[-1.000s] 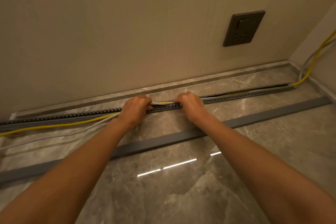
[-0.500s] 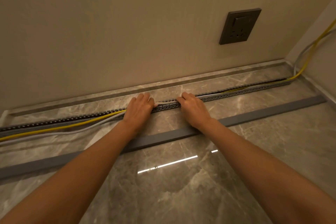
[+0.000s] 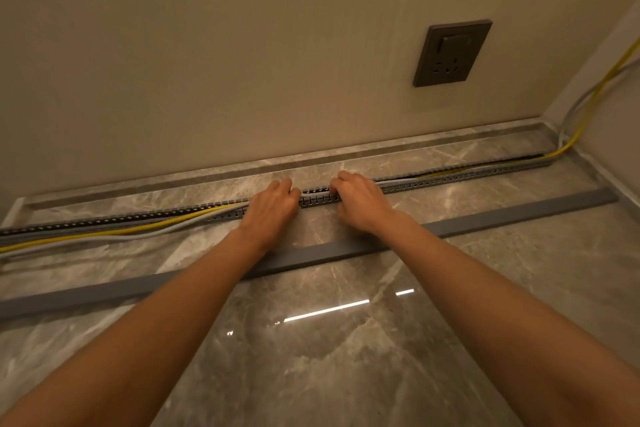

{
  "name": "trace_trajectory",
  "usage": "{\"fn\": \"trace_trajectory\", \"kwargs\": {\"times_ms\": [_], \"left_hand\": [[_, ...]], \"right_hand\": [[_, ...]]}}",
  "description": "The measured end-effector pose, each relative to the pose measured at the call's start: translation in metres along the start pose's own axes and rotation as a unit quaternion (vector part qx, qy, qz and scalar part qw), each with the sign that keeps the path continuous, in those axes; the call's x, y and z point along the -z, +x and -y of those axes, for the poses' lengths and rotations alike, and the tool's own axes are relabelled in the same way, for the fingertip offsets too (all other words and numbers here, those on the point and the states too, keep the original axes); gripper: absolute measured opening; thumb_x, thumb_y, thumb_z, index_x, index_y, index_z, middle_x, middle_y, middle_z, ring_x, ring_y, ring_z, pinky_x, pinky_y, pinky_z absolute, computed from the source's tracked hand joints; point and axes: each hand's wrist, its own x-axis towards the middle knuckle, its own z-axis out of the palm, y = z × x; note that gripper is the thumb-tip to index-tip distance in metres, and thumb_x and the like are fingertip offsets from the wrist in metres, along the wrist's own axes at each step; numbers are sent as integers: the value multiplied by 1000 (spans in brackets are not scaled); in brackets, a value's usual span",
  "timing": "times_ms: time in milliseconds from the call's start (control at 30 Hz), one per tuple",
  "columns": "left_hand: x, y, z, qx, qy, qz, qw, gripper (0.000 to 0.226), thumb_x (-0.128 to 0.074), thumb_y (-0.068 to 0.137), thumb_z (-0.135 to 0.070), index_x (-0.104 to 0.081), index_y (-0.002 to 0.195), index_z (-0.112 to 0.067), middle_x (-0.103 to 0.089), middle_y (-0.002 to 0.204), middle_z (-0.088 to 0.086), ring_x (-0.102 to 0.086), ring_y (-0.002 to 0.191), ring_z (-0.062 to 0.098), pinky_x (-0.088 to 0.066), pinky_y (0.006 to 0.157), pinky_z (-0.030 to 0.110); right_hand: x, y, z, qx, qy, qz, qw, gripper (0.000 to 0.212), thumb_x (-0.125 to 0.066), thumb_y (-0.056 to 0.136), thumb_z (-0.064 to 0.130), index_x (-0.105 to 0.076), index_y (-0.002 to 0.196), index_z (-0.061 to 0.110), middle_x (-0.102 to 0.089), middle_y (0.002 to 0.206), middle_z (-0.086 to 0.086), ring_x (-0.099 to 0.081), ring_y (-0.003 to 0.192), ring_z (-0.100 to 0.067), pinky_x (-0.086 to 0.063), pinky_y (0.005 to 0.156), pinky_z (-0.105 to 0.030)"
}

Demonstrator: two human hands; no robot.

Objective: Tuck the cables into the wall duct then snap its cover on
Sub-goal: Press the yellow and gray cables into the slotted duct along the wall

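Note:
A grey slotted duct (image 3: 450,179) lies on the marble floor along the wall. My left hand (image 3: 273,206) rests with its fingers curled over the duct, where a yellow cable (image 3: 104,235) and a grey cable (image 3: 145,236) enter it. Left of that hand both cables lie outside the duct on the floor. My right hand (image 3: 360,203) grips the duct a short way to the right, fingers over the top and thumb on the near side. Between my hands a grey cable sits inside the channel. The long grey cover (image 3: 502,218) lies flat on the floor, nearer to me, under my forearms.
A dark wall socket (image 3: 452,52) is above the duct at the right. In the right corner the yellow and grey cables (image 3: 585,107) climb the side wall. A marble skirting (image 3: 415,142) runs along the wall's foot. Glossy floor reflects a ceiling light.
The grey cable that stood above the duct between my hands now lies down inside it. Both hands stay at the same stretch, fingers pressed lower.

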Motion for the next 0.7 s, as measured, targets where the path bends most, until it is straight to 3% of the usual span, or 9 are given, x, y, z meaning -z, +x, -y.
{"fn": "trace_trajectory", "kwargs": {"times_ms": [100, 167, 400, 700], "left_hand": [[0, 3, -8, 3, 44, 8, 999, 21, -46, 96, -5, -55, 115, -1, -57, 115, 15, -57, 103, 32, -51, 76, 40], [1, 6, -13, 18, 49, 29, 998, 25, -39, 98, -7, -50, 121, -3, -55, 122, 14, -56, 108, 31, -48, 82, 38], [14, 21, -19, 56, 71, 91, 992, 27, -40, 99, -8, -53, 122, -4, -59, 124, 16, -57, 113, 31, -47, 92, 38], [16, 34, -60, 30, 0, 71, 997, 27, -41, 96, -4, -52, 120, -3, -56, 124, 17, -55, 113, 33, -45, 92, 40]], "right_hand": [[0, -1, -5, 0, 24, 12, 1000, 33, -51, 88, 1, -53, 121, 5, -53, 126, -12, -50, 117, -30, -40, 99, -37], [-2, -5, -7, 3, 28, 20, 999, 34, -46, 90, -4, -51, 122, 5, -51, 127, -14, -50, 117, -30, -41, 97, -38], [1, -5, -14, 7, 29, 26, 999, 33, -44, 90, -3, -55, 120, 6, -57, 125, -14, -54, 113, -33, -45, 92, -41], [8, -20, -50, -48, -29, -29, 998, 25, -44, 94, 6, -60, 114, 1, -60, 117, -17, -59, 106, -35, -48, 86, -40]]}}
